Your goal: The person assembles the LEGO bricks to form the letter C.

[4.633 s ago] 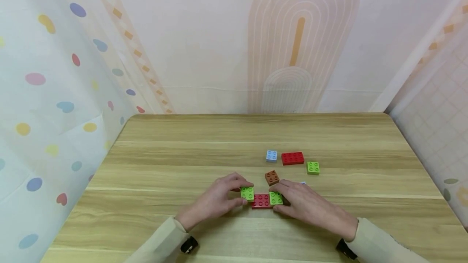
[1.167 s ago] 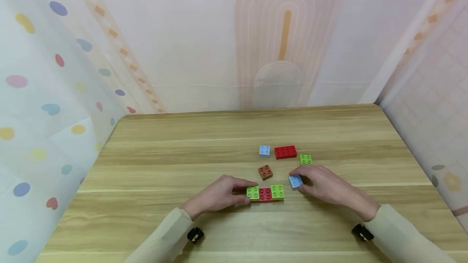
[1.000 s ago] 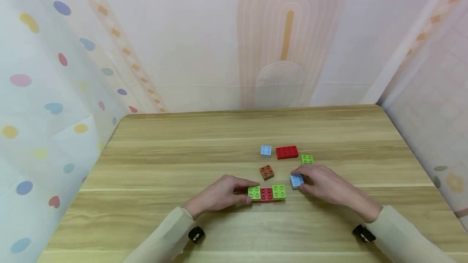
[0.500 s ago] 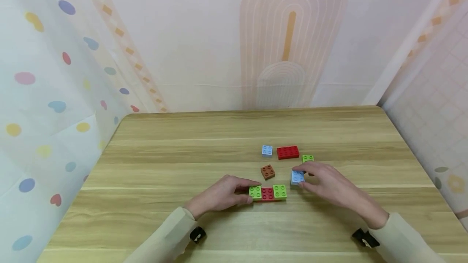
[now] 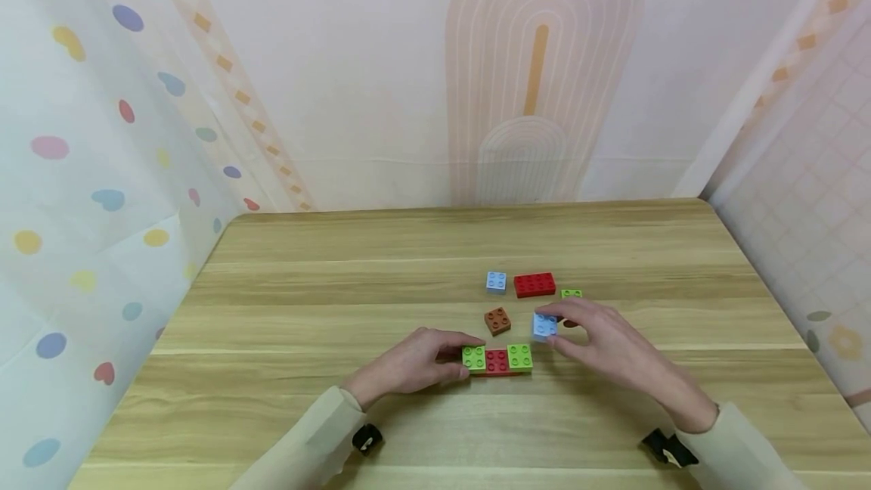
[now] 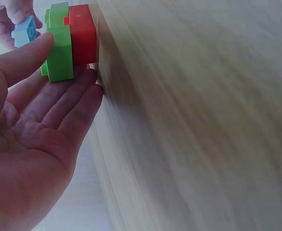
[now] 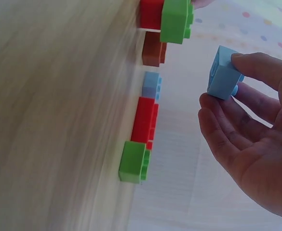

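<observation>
My left hand (image 5: 415, 363) grips a green building brick (image 5: 473, 358) on the left end of a red brick (image 5: 497, 361), thumb on the near side and fingers behind. A second green brick (image 5: 520, 357) sits on the red brick's right end, leaving the studs between them bare. My right hand (image 5: 602, 335) pinches a light blue brick (image 7: 223, 72) between thumb and fingers. In the right wrist view this brick is raised off the table, studs facing up. It hangs just behind and right of the red and green bricks.
Behind the hands, a brown brick (image 5: 497, 320), another light blue brick (image 5: 496, 282) and a long red brick (image 5: 534, 284) lie on the wooden table (image 5: 327, 286). A loose green brick (image 7: 133, 162) is partly hidden behind my right hand in the head view. Patterned cloth (image 5: 367, 82) hangs behind the table.
The left green brick now sits squarely on the red brick. My right hand has left the right green brick, taken the light blue brick, lifted it and moved it slightly left.
</observation>
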### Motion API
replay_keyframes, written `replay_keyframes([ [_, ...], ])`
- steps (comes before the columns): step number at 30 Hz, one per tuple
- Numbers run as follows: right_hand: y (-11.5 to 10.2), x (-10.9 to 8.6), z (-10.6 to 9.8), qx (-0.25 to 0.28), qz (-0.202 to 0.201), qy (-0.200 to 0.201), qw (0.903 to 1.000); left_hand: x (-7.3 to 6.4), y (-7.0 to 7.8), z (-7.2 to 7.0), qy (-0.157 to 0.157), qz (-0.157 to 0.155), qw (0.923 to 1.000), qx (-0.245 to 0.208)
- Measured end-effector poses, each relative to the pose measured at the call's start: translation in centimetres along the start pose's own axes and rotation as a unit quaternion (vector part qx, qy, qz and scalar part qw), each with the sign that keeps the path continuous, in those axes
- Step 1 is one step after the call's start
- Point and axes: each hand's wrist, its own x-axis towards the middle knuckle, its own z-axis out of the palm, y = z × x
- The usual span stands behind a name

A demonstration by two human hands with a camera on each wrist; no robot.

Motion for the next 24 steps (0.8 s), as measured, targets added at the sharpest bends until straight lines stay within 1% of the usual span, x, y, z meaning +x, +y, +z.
replay_keyframes([
  [7,-0.7,0.5,0.3,0.008,-0.023,0.002,0.9997,0.1,0.0,-0.1,0.004,-0.014,0.9999,-0.001],
  [10,-1.1,0.7,0.5,0.011,-0.032,0.002,0.9994,0.1,0.0,-0.2,0.007,-0.018,0.9998,-0.011],
  [14,-1.7,1.1,0.6,0.019,-0.036,-0.003,0.9992,0.1,-0.2,-0.3,0.008,-0.008,0.9996,-0.027],
  [18,-2.2,1.3,0.7,0.028,-0.037,-0.012,0.9989,0.1,-0.1,-0.4,0.008,-0.001,0.9995,-0.030],
  [24,-2.6,1.6,0.9,0.018,-0.049,-0.020,0.9985,0.1,-0.1,-0.5,0.002,0.000,0.9992,-0.041],
])
